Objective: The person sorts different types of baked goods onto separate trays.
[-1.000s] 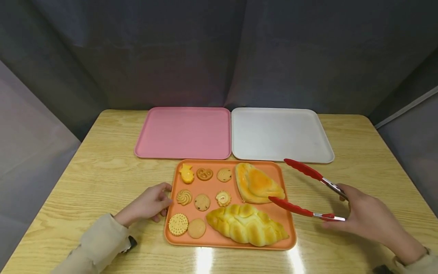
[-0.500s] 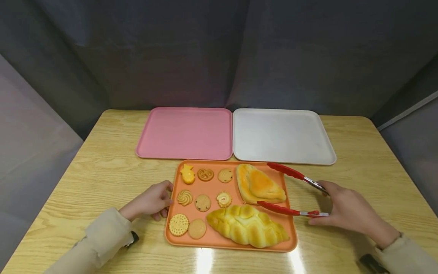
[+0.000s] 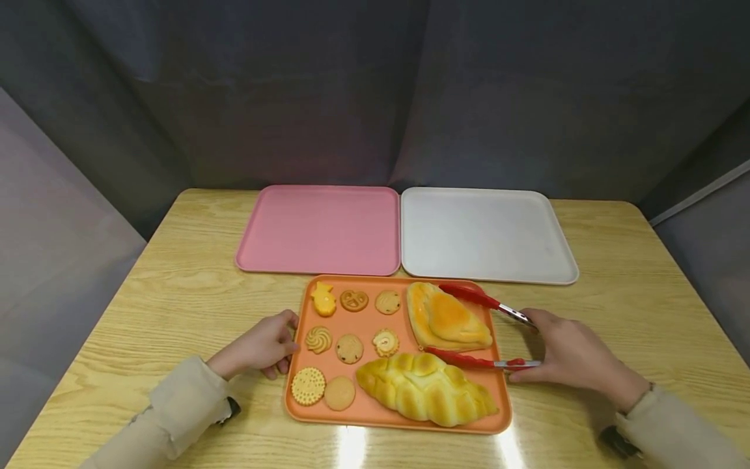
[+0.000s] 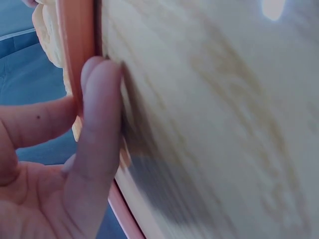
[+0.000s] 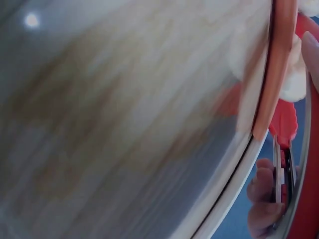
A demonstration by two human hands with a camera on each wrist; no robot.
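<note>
In the head view my right hand (image 3: 568, 352) grips red-tipped metal tongs (image 3: 469, 360) whose arms are spread apart. The tongs' tips lie on either side of a triangular golden pastry (image 3: 448, 319) at the back right of the orange tray (image 3: 375, 417). A braided bread loaf (image 3: 428, 391) lies in front of the lower tip. My left hand (image 3: 263, 345) holds the tray's left edge. The left wrist view shows its thumb and fingers (image 4: 102, 114) right at the rim. Fingers also appear around the tongs' handle (image 5: 279, 179) in the right wrist view.
Several small cookies (image 3: 349, 349), a pretzel (image 3: 354, 300) and a pineapple-shaped piece (image 3: 324, 299) fill the tray's left half. Behind it, a pink tray (image 3: 322, 228) and a white tray (image 3: 486, 234) stand side by side on the wooden table (image 3: 176, 293). Dark curtain (image 3: 293, 98) hangs behind.
My right hand has moved left with the tongs, bringing their spread tips from the tray's right edge to both sides of the triangular pastry. The left hand has stayed at the tray's edge.
</note>
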